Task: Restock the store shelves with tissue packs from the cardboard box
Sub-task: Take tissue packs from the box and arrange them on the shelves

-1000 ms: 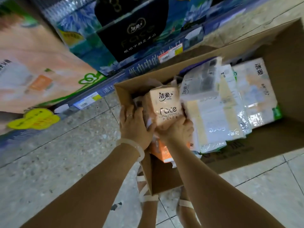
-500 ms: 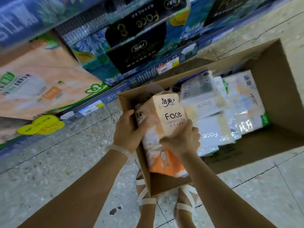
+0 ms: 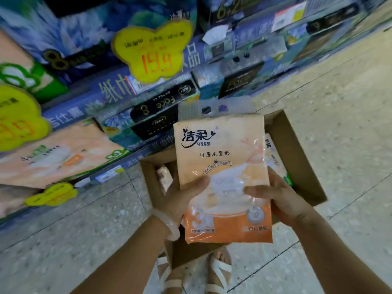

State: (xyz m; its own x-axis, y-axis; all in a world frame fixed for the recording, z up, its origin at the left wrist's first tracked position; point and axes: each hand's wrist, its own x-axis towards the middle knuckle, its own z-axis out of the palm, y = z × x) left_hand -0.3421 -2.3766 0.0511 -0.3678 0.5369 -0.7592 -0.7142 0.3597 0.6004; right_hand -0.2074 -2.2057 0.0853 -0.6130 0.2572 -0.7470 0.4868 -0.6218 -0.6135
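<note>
An orange and cream tissue pack (image 3: pixel 222 166) with a clear handle tab at its top is held upright in front of me, above the open cardboard box (image 3: pixel 297 158) on the floor. My left hand (image 3: pixel 180 198) grips its left edge, thumb across the front. Gripping the right edge is my right hand (image 3: pixel 282 198), thumb also on the front. The pack hides most of the box; a few more packs (image 3: pixel 273 158) show inside at the right. The store shelves (image 3: pixel 110 92) rise at the left and top, stocked with blue-black and peach tissue packs.
Yellow price tags (image 3: pixel 152 49) hang off the shelf edges. A peach multi-pack (image 3: pixel 53 153) lies on the lowest shelf at the left. My sandalled feet (image 3: pixel 218 270) stand on the speckled tile floor just behind the box. Open floor stretches to the right.
Both hands have lifted the tissue pack out of the box and turned its printed front toward me. My view has tilted up, showing more of the shelves.
</note>
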